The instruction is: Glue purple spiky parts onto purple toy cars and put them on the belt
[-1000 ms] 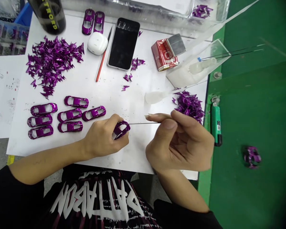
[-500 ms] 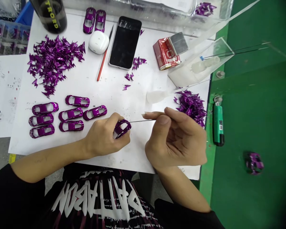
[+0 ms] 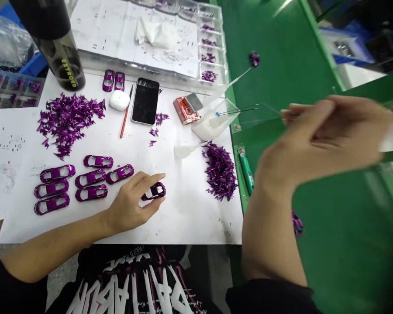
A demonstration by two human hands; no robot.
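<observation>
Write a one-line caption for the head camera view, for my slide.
Left hand grips a glossy purple car-shaped shell on white paper while the blurred right hand hangs over the green work surface.

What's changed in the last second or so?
The right hand has swung up and to the right, away from the car shell, and now blurs over the green bench. The left hand still holds that shell, lower toward the paper. The other shells and the phone lie as before, though the view has widened.
</observation>
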